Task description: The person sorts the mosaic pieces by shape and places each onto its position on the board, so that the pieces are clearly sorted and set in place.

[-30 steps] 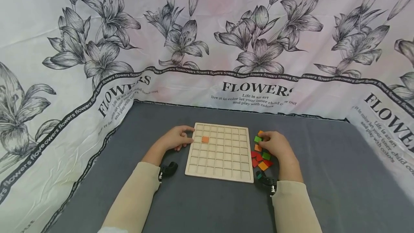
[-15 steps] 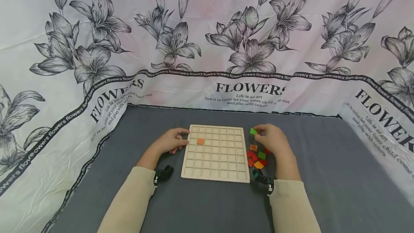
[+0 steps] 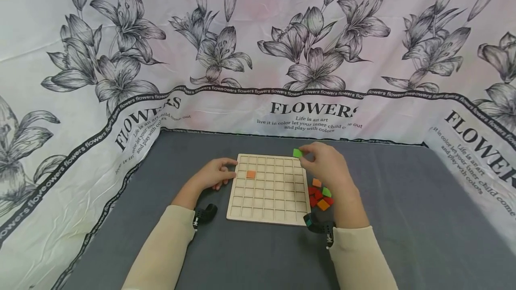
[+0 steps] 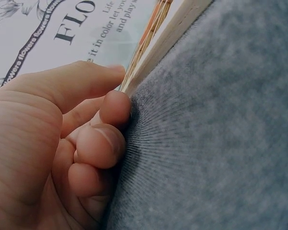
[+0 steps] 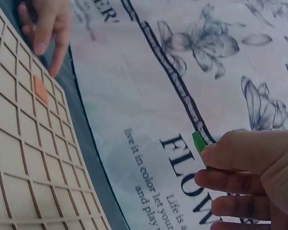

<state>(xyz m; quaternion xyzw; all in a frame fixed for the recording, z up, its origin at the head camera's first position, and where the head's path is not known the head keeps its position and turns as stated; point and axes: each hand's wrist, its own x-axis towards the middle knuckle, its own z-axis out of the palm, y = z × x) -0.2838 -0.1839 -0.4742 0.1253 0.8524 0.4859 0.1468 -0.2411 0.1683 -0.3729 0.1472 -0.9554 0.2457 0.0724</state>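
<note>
Between the thumb and index finger of my right hand is a green square tile, pinched above the far right corner of the wooden grid board. In the right wrist view the green tile is seen nearly edge-on, apart from the board. My left hand rests at the board's left edge, its thumb and index finger extended against it. The left wrist view shows the other fingers bent near the grey cloth. One orange square tile sits in a cell toward the board's far left.
Right of the board lies a loose group of pieces: red pieces, orange tiles and a green tile. A grey cloth covers the table. Floral fabric stands along the back and sides.
My right hand has lifted the green tile from the pile and carried it left to the board's far right corner. My left hand stays at the board's edge. The view has shifted slightly.
</note>
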